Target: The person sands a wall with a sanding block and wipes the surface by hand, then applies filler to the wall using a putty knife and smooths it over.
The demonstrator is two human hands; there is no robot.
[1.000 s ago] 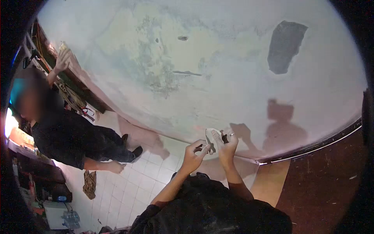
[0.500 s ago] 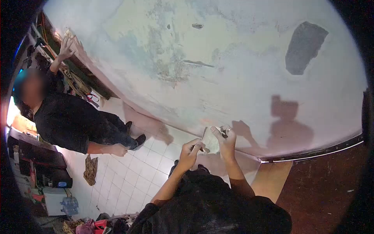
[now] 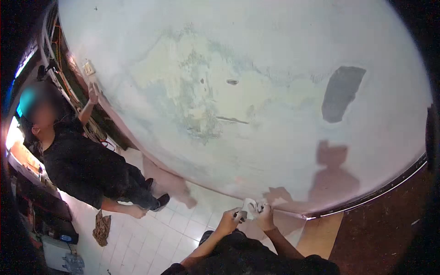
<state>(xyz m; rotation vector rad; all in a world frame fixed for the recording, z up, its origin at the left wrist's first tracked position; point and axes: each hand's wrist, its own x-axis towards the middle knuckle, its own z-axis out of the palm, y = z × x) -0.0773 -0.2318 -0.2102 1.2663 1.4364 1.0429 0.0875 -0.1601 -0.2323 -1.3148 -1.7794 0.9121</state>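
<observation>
Closest to the camera, the person's dark-sleeved arms rise from the bottom edge and the two bare hands meet low in the frame, just in front of the foot of the wall. The left hand (image 3: 229,220) has its grip pinched together on the lower edge of a small white folded sheet, paper or cloth (image 3: 249,207), and the right hand (image 3: 264,214) closes its grip on the sheet's other side along with a small dark object (image 3: 259,208) too blurred to identify. The sheet sits between both hands, held in the air and touching nothing else. Below them lies a white tiled floor (image 3: 156,233), with a crumpled brown rag (image 3: 101,228) well off to the left. Beyond that stands a co-worker in black clothing (image 3: 82,169), one hand (image 3: 93,94) raised to the wall edge. Behind everything spreads the large pale plastered wall with greenish stains (image 3: 238,91), carrying a dark grey bare patch (image 3: 341,94) at upper right.
</observation>
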